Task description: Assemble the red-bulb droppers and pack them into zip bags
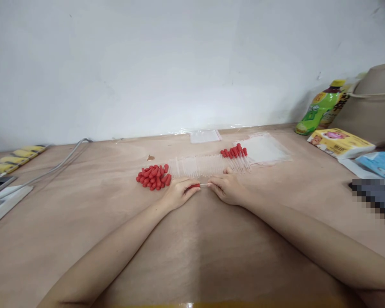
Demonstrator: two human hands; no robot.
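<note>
My left hand (179,192) is closed round a red rubber bulb (194,185), its open end pointing right. Facing it, my right hand (226,187) pinches a clear dropper tube (204,185); the tube's left end meets the bulb, though how far it sits inside cannot be made out. Just beyond my hands lies a row of clear dropper tubes (195,166). Left of that row is a heap of red rubber bulbs (152,176). At its right end lie several droppers with red bulbs fitted (235,152), close to my right fingers.
Clear plastic bags (265,147) lie behind on the right, and a smaller bag (205,136) near the wall. At right stand a green bottle (319,107), a yellow tissue pack (342,143) and a phone (377,196). A grey cable (67,156) and a power strip (16,158) are at left.
</note>
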